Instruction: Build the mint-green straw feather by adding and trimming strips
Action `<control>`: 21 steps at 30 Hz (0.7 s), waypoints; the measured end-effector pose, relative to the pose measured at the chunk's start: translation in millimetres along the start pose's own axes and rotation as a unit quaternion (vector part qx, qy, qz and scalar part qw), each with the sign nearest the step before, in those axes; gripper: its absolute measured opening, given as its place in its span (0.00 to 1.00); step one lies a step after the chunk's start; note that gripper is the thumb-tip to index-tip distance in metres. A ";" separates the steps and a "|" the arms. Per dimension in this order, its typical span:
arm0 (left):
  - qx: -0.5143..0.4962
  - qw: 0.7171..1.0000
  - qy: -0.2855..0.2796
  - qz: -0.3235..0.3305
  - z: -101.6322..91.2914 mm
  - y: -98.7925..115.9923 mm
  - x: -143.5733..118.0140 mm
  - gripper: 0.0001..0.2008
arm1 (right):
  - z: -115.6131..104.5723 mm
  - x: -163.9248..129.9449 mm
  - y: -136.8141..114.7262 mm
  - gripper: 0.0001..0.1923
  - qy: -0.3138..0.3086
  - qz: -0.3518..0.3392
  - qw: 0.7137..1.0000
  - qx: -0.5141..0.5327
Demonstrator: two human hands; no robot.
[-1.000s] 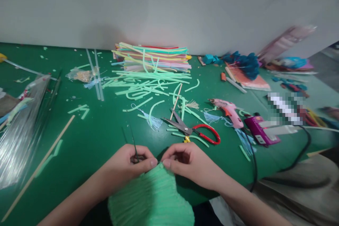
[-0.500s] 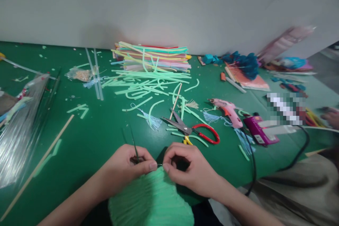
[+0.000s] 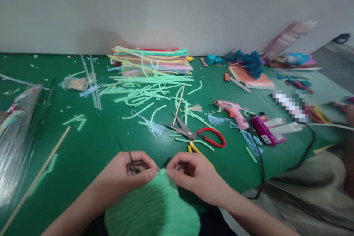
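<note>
Presently, left hand (image 3: pixel 125 171) and right hand (image 3: pixel 188 173) pinch the green pleated paper (image 3: pixel 153 206) between fingertips, gathering its top edge; scissors (image 3: pixel 197 135) lie just beyond the fingers.

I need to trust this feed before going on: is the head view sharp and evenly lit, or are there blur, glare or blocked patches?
Head view: soft, even light; hands and green pleated paper reasonably sharp; edges smeared, especially the plastic bag with glare at left and the pink packet at upper right; a pixelated block masks part of the table.
</note>
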State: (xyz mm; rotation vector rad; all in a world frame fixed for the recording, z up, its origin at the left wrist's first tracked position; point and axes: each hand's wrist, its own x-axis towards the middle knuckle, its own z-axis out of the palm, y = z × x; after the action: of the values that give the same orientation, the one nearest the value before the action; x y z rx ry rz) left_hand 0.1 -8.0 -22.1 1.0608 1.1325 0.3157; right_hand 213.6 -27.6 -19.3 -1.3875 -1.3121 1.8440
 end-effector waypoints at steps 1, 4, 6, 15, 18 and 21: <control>-0.009 1.000 -0.002 0.003 -0.3 0.9 -0.4 0.10 | 1.3 0.4 -0.4 0.09 0.004 -0.001 1.000 0.007; -0.015 1.000 -0.002 -0.009 -1.0 4.1 -0.1 0.09 | 4.8 1.4 -2.4 0.08 0.012 -0.003 1.000 0.019; -0.009 1.000 -0.001 -0.023 -1.8 6.6 0.9 0.09 | 6.8 1.8 -3.6 0.08 0.010 -0.005 1.000 0.020; 0.000 1.000 -0.012 -0.019 -5.9 6.1 5.0 0.07 | 12.2 3.0 -3.9 0.07 -0.001 0.000 1.000 0.008; 0.005 1.000 -0.021 -0.014 -6.5 4.0 5.9 0.08 | 8.4 5.4 -7.3 0.08 -0.021 0.015 1.000 -0.005; -0.006 1.000 -0.025 -0.018 -7.1 4.1 5.0 0.08 | 5.1 8.2 -10.5 0.10 -0.040 0.003 0.999 -0.004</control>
State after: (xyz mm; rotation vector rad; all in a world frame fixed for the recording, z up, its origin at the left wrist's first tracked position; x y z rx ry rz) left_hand -2.6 1.2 -21.8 1.0307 1.1024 0.2664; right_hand 204.3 -18.5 -13.5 -1.3368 -1.3573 1.9177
